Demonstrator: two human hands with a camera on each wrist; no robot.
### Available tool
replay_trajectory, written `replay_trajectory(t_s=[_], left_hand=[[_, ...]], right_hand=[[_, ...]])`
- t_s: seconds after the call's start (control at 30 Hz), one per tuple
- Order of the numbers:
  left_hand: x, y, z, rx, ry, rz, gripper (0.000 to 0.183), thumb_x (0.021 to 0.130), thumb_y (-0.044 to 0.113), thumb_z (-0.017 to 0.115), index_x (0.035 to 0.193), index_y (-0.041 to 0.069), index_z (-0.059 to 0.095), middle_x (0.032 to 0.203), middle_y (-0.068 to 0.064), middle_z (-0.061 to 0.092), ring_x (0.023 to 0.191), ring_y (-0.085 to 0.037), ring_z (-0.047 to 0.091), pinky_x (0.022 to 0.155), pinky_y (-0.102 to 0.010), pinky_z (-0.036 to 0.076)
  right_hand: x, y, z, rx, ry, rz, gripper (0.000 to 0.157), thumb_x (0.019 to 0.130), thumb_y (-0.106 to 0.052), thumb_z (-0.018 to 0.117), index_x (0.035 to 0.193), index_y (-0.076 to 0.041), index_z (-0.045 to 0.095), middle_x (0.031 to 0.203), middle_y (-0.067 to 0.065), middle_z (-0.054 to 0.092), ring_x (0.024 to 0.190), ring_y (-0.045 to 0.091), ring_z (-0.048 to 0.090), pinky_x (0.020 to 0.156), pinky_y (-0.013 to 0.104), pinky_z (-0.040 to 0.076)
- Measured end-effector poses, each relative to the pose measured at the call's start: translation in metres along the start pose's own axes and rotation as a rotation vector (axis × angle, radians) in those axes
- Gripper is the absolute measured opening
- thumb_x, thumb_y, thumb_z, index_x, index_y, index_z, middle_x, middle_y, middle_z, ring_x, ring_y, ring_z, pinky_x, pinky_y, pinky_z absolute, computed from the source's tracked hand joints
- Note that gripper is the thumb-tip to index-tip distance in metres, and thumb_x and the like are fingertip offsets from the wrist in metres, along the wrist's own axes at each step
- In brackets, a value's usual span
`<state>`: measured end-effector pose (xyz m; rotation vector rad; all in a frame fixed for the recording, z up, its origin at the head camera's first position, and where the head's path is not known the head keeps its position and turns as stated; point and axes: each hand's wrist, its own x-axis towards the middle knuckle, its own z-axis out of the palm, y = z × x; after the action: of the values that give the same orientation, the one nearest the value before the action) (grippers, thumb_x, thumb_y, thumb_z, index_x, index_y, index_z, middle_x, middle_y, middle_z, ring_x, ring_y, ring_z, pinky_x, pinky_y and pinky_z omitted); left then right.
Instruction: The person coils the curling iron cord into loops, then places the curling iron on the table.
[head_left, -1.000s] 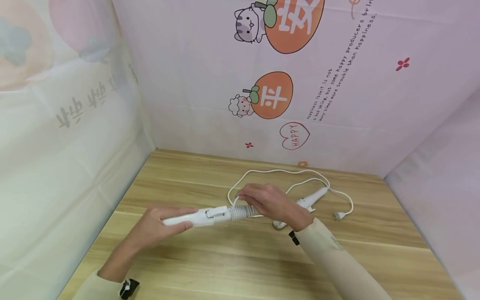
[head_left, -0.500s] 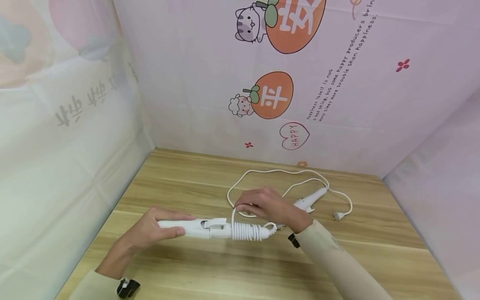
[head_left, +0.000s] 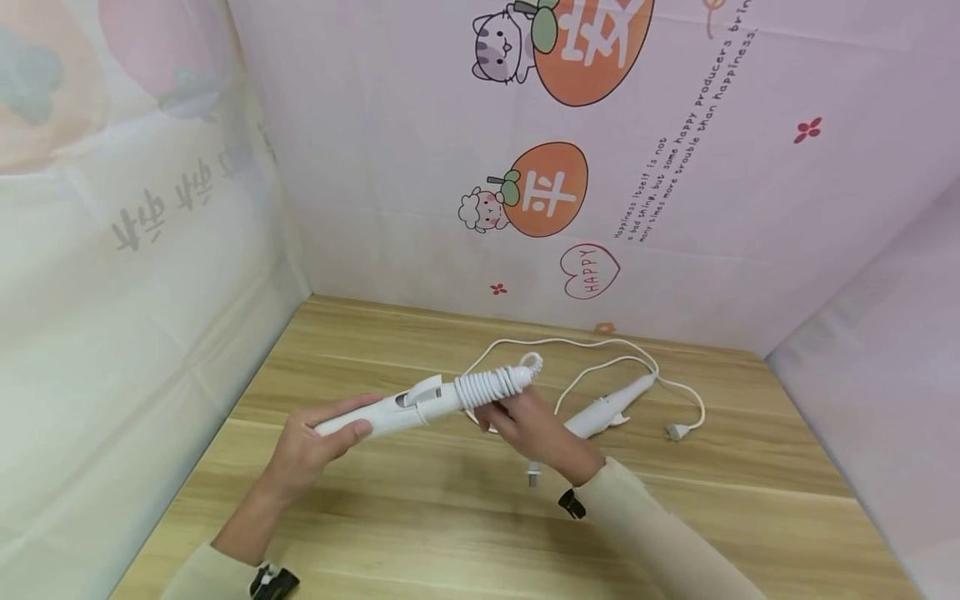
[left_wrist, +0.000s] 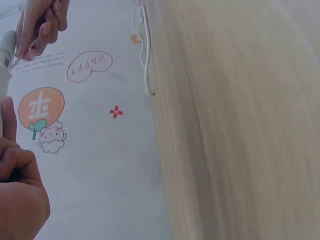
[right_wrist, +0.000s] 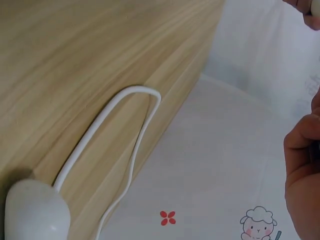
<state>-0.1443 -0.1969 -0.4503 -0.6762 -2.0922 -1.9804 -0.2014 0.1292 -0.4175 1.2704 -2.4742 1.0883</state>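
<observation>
My left hand (head_left: 311,442) grips a white wand-shaped appliance (head_left: 382,417) with a flip lever, which looks like a curling iron. It is held over the table with its right end tilted up. White cord (head_left: 491,386) is wound in several tight turns round that end, and a small loop of it stands out at the tip. Under the wound end, my right hand (head_left: 528,425) has its fingers curled in. In the left wrist view, the right hand (left_wrist: 40,25) pinches a strand of the cord. The wrapped appliance partly hides these fingertips in the head view.
A second white appliance (head_left: 600,414) of like shape lies on the wooden table (head_left: 465,533), beyond the right forearm. Its cord (head_left: 562,340) loops along the back to a plug (head_left: 677,432). Printed cloth walls (head_left: 390,208) stand round the table.
The held appliance first swung level and lower, then its wound end rose. My right hand has passed the cord from behind the wound end to beneath it.
</observation>
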Motion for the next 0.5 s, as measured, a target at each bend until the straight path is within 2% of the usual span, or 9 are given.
replay_trajectory(t_s=[0.1,0.17,0.27,0.4,0.5], left_hand=[[0.002,0.0,0.005,0.014,0.05,0.01,0.036,0.097,-0.011,0.072,0.131,-0.001,0.077,0.124,0.015,0.08,0.086,-0.001,0.065,0.066,-0.019,0.053],[0.003,0.0,0.008,0.036,0.079,0.009,0.035,0.096,-0.011,0.073,0.13,-0.004,0.076,0.124,0.015,0.08,0.088,-0.003,0.067,0.066,-0.019,0.054],[0.004,0.003,0.011,0.091,0.144,-0.042,0.033,0.098,-0.004,0.076,0.131,-0.003,0.076,0.121,0.018,0.08,0.08,-0.002,0.065,0.062,-0.021,0.054],[0.008,0.006,0.013,0.129,0.259,-0.119,0.032,0.099,0.005,0.08,0.131,0.003,0.079,0.111,0.019,0.079,0.06,-0.002,0.047,0.049,-0.02,0.041],[0.01,0.007,0.014,0.149,0.299,-0.108,0.033,0.098,0.006,0.081,0.13,0.004,0.079,0.119,0.011,0.081,0.073,0.0,0.061,0.058,-0.016,0.051]], right_hand=[[0.003,-0.002,0.004,-0.021,0.025,0.011,0.027,0.11,0.0,0.058,0.087,-0.01,0.07,0.072,-0.002,0.062,0.064,-0.004,0.041,0.058,0.023,0.042],[0.004,-0.005,0.004,-0.028,0.023,0.033,0.023,0.112,-0.005,0.058,0.094,-0.01,0.073,0.073,0.001,0.065,0.064,-0.003,0.043,0.059,0.023,0.043],[0.006,-0.009,0.005,-0.053,-0.005,0.082,0.021,0.114,-0.013,0.058,0.098,-0.012,0.072,0.075,0.001,0.066,0.064,-0.002,0.044,0.058,0.022,0.043],[0.005,-0.013,0.006,-0.089,-0.048,0.118,0.016,0.114,-0.017,0.06,0.106,-0.01,0.073,0.076,-0.006,0.063,0.063,-0.003,0.045,0.056,0.019,0.042],[0.003,-0.016,0.006,-0.127,-0.053,0.12,0.015,0.112,-0.016,0.063,0.107,-0.009,0.074,0.073,-0.01,0.058,0.063,-0.004,0.043,0.055,0.017,0.04]])
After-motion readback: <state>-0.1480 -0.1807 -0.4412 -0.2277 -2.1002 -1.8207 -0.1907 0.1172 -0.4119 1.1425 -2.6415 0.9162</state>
